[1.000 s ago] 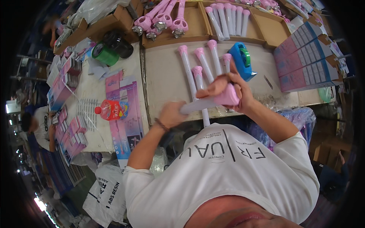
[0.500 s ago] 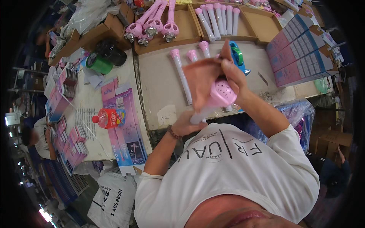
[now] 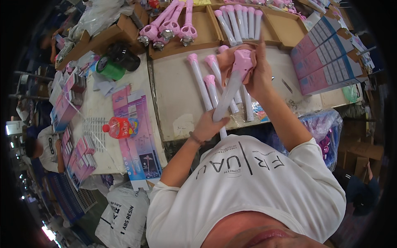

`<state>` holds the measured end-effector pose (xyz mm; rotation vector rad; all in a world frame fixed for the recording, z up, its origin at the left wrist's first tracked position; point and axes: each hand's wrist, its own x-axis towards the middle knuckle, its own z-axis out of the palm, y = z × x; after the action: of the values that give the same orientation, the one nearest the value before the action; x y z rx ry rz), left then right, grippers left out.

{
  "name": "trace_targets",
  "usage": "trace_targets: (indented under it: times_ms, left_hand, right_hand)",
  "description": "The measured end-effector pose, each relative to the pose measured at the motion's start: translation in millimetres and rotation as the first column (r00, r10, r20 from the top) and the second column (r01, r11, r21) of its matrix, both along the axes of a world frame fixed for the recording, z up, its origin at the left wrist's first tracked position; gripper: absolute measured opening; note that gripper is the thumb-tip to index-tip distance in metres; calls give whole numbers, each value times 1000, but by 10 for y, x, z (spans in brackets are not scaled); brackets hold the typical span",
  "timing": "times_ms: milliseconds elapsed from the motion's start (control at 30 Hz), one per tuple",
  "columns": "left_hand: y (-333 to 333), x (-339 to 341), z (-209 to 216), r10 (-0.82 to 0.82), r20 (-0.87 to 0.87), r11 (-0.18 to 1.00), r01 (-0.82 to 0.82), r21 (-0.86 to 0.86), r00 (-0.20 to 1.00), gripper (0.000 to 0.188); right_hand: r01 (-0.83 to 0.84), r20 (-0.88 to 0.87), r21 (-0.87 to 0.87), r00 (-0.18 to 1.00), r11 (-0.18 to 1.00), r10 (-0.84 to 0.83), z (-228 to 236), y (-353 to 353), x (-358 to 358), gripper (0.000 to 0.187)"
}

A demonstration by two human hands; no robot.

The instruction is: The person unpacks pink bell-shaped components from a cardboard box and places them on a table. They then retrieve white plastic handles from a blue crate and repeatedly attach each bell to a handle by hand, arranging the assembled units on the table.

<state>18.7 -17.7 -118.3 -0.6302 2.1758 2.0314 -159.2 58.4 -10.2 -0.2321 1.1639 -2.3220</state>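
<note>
A toy wand with a translucent white tube (image 3: 228, 97) and a pink head (image 3: 243, 61) is held tilted above the table, its head away from me. My left hand (image 3: 208, 126) is closed round the tube's lower end. At the head, my right hand (image 3: 260, 72) presses a brown cloth (image 3: 225, 62) against the pink part; the cloth wraps behind it, and some fingers are hidden. Under and beside the held wand, several similar pink-topped wands (image 3: 199, 78) lie on the table.
Shallow cardboard trays (image 3: 285, 29) at the back hold white tubes (image 3: 237, 22) and pink wands with silvery ends (image 3: 188, 31). Printed boxes (image 3: 318, 62) stand at right. On the left are a red bottle (image 3: 120, 127), green tape roll (image 3: 111, 68) and flat printed carton (image 3: 138, 136). A blade (image 3: 287, 85) lies right.
The wand has swung up so its head points away from me. The cloth has gone from hanging beside the head to wrapping behind it. My left hand has risen slightly with the tube.
</note>
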Motion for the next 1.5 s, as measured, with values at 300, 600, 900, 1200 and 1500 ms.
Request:
trace_targets:
  times_ms: [300,600,900,1200,1500]
  left_hand:
    - [394,-164,30,252,-257,825,-346,-447,933,49]
    - [373,-80,193,237,-484,941,-323,-101,842,34]
    - [-83,108,291,109,-300,994,-109,16,948,64]
    - [-320,-183,568,738,-331,630,-425,649,588,22]
    - [-787,-82,494,965,-64,177,-450,875,255,35]
  right_hand:
    - [6,-368,-41,930,999,-21,-117,-52,109,43]
    - [-230,-209,335,927,914,310,-386,85,516,23]
    - [-352,-303,527,772,773,558,-355,142,562,10]
    - [-561,59,765,552,318,831,-335,99,731,22]
    - [-631,21,404,730,662,683,-534,759,365,47]
